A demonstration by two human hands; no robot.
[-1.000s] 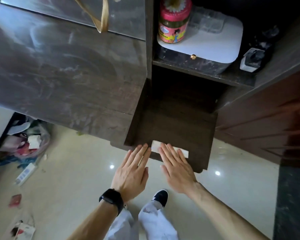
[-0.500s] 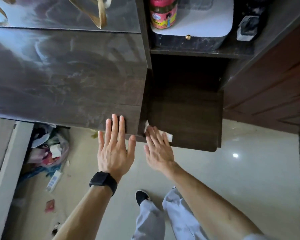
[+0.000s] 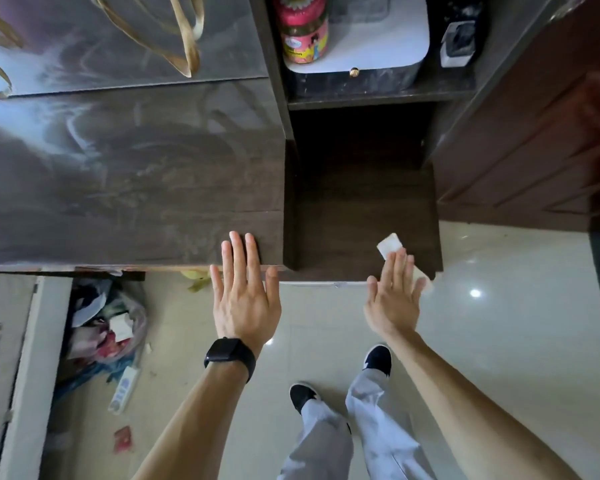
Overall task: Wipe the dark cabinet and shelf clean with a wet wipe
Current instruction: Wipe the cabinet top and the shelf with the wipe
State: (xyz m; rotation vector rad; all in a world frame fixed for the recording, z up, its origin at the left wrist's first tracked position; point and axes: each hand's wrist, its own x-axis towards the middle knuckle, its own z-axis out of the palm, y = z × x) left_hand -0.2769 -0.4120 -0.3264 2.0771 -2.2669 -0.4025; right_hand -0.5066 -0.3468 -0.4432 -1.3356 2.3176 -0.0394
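Note:
The dark cabinet top (image 3: 125,174) fills the left, streaked with dust smears. Beside it on the right lies a lower dark wood shelf (image 3: 357,216). My left hand (image 3: 245,292), with a black watch on the wrist, rests flat with spread fingers on the cabinet's front edge. My right hand (image 3: 394,296) presses flat on a white wet wipe (image 3: 390,244) at the shelf's front right corner; one end of the wipe sticks out beyond my fingertips.
An upper shelf holds a pink jar (image 3: 303,26) on a white-lidded box (image 3: 378,39) and a small dark device (image 3: 459,43). Tan bag straps (image 3: 184,39) lie on the cabinet. A trash bag (image 3: 104,323) and litter sit on the floor at left. A reddish door (image 3: 534,133) stands right.
My right hand has slid the wipe from the shelf's front left corner to its front right corner. My left hand has stayed on the cabinet's front edge.

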